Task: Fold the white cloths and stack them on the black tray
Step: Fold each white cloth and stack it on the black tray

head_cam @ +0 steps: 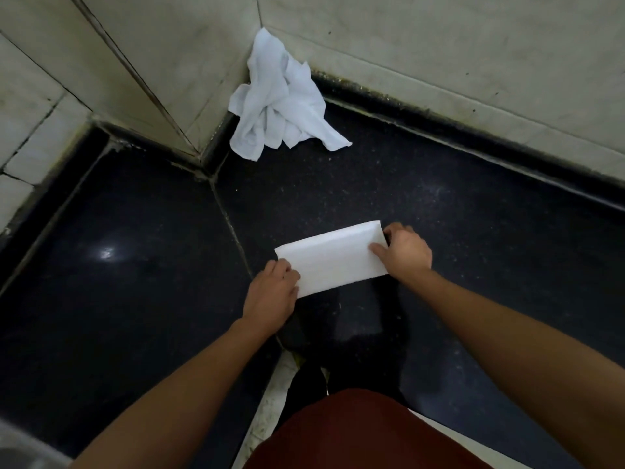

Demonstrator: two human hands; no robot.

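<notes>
Hands hold a folded white cloth by opposite ends: the left hand pinches its near-left corner, the right hand curls round its right end, thumb on top. It is mid-way across the black counter. Well apart, crumpled white cloths lie against the tiled wall.
</notes>
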